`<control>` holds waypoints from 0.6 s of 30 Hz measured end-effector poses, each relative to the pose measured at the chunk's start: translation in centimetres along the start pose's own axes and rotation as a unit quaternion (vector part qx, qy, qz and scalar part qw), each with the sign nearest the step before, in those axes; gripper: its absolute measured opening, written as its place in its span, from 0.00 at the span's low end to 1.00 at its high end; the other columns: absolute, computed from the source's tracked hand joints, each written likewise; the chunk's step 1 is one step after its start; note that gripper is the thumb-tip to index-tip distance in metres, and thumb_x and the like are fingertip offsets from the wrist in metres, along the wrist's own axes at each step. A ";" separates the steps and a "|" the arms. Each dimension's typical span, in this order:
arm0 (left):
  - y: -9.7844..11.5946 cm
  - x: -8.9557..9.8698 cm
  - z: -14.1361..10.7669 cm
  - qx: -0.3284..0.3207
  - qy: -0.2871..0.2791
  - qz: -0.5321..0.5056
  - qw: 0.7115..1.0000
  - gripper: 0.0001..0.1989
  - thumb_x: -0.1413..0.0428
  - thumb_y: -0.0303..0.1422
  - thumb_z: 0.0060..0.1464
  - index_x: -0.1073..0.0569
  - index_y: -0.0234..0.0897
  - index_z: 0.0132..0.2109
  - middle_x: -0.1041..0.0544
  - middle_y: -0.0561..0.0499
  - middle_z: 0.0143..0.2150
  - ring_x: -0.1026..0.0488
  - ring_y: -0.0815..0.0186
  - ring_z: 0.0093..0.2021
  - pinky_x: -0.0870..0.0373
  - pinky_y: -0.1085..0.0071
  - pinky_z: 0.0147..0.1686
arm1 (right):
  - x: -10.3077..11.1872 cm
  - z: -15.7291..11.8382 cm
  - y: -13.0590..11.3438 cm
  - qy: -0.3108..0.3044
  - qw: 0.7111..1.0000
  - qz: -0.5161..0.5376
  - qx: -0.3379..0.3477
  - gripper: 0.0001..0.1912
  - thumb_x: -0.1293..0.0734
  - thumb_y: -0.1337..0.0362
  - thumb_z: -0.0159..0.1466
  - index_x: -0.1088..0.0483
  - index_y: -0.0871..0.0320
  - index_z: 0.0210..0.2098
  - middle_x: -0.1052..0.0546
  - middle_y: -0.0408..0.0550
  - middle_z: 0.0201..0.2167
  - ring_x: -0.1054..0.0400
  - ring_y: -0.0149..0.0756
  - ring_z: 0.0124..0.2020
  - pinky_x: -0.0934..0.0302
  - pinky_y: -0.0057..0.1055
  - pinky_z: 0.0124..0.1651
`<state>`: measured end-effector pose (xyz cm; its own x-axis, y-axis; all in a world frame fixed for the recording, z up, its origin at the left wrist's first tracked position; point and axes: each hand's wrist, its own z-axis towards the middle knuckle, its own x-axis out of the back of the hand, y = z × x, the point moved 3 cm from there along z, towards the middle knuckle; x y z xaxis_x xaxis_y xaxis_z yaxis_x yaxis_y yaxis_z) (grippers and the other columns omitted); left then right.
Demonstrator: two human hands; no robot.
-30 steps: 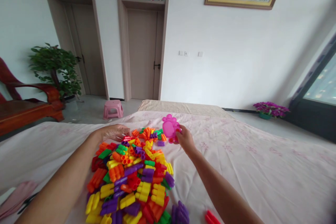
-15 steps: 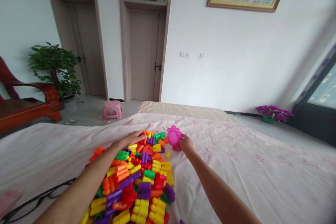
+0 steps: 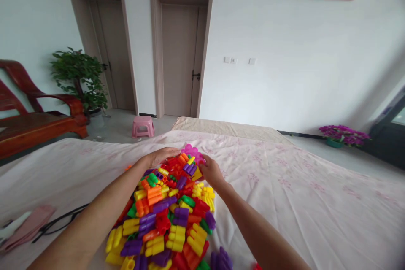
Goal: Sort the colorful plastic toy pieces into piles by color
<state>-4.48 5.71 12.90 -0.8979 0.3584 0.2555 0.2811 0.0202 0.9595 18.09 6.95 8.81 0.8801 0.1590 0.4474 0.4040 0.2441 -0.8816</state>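
Observation:
A large heap of red, yellow, purple, orange and green plastic blocks (image 3: 163, 215) lies on the pale flowered cloth (image 3: 268, 190). At the heap's far left edge, my left hand (image 3: 163, 156) reaches over the blocks with its fingers stretched toward the pink piece. My right hand (image 3: 210, 171) is closed at the right end of the pink flower-edged piece (image 3: 192, 151), which stands at the far end of the heap, partly behind blocks. Between my hands, several red, orange, purple and yellow blocks are bunched against the pink piece.
Black-framed glasses (image 3: 60, 221) and a pink cloth (image 3: 31, 228) lie to the left. Some purple blocks (image 3: 221, 258) sit near the front edge. Beyond the flowered cloth are a pink stool (image 3: 143, 126), a wooden chair (image 3: 41, 122) and potted plants.
My right hand has moved left with the pink piece, against the far end of the heap. Blocks there are bunched closer together. The view has tilted down and turned left.

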 end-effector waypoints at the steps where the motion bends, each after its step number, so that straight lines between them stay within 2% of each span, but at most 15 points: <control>1: 0.7 0.4 -0.9 -0.001 0.010 -0.002 1.000 0.30 0.46 0.57 0.51 0.23 0.34 0.45 0.19 0.43 0.44 0.23 0.53 0.46 0.29 0.63 0.46 | 0.3 -0.6 -1.4 0.009 0.999 -0.038 0.036 0.22 0.40 0.69 0.62 0.30 0.59 0.54 0.20 0.48 0.34 0.24 0.37 0.33 0.31 0.29 0.36; 4: 2.7 1.4 -4.2 -0.018 0.052 0.006 0.998 0.29 0.46 0.56 0.52 0.23 0.35 0.47 0.21 0.42 0.51 0.27 0.52 0.55 0.33 0.61 0.54 | 0.7 -2.4 -5.2 0.021 0.982 -0.119 0.142 0.23 0.40 0.69 0.63 0.30 0.57 0.57 0.20 0.50 0.41 0.25 0.38 0.41 0.33 0.29 0.43; 6: 3.4 1.7 -7.0 -0.055 0.099 0.042 0.993 0.30 0.45 0.55 0.53 0.24 0.37 0.53 0.25 0.43 0.58 0.33 0.52 0.61 0.40 0.60 0.61 | 0.9 -3.2 -6.7 0.006 0.977 -0.131 0.165 0.24 0.41 0.68 0.65 0.32 0.56 0.59 0.20 0.50 0.39 0.25 0.37 0.38 0.34 0.28 0.41; 8: 3.0 1.6 -10.4 -0.098 0.145 0.101 0.979 0.32 0.43 0.53 0.53 0.29 0.43 0.61 0.32 0.47 0.66 0.40 0.52 0.67 0.47 0.60 0.66 | 1.6 -3.4 -6.7 0.004 0.980 -0.124 0.156 0.24 0.41 0.68 0.65 0.33 0.56 0.61 0.20 0.48 0.36 0.26 0.35 0.34 0.35 0.26 0.37; 11: -0.5 0.7 -15.9 -0.114 0.191 0.193 0.956 0.46 0.35 0.53 0.40 0.34 0.47 0.66 0.40 0.46 0.71 0.46 0.46 0.70 0.52 0.55 0.68 | 4.2 -2.7 -3.6 0.040 0.989 -0.114 0.083 0.25 0.41 0.69 0.63 0.32 0.57 0.59 0.21 0.47 0.32 0.27 0.33 0.29 0.36 0.24 0.32; 14: -6.3 -1.5 -20.5 -0.083 0.198 0.281 0.935 0.60 0.30 0.52 0.31 0.45 0.51 0.71 0.49 0.45 0.74 0.54 0.40 0.72 0.51 0.48 0.68 | 7.7 -2.3 1.9 0.080 0.991 -0.099 -0.027 0.26 0.41 0.69 0.61 0.32 0.61 0.58 0.22 0.47 0.29 0.29 0.31 0.23 0.37 0.23 0.26; 16: -9.8 -3.5 -22.4 -0.090 0.221 0.342 0.909 0.65 0.29 0.49 0.29 0.52 0.54 0.73 0.53 0.46 0.76 0.54 0.37 0.72 0.48 0.46 0.67 | 9.3 -2.8 5.5 0.077 0.989 -0.091 -0.081 0.26 0.40 0.71 0.58 0.31 0.63 0.56 0.22 0.47 0.28 0.29 0.31 0.21 0.37 0.24 0.25; 18: -12.2 -5.7 -23.2 -0.110 0.257 0.384 0.880 0.69 0.30 0.45 0.28 0.59 0.56 0.74 0.55 0.45 0.76 0.53 0.34 0.71 0.46 0.43 0.65 | 9.8 -3.6 7.9 0.074 0.989 -0.073 -0.108 0.25 0.39 0.71 0.56 0.28 0.63 0.53 0.22 0.48 0.28 0.29 0.33 0.22 0.36 0.25 0.25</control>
<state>-10.69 -18.22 2.55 -0.5223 -0.2836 0.8042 0.8503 -0.2450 0.4658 30.82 6.99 5.65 0.8289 -0.0091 0.5593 0.5591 0.0424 -0.8280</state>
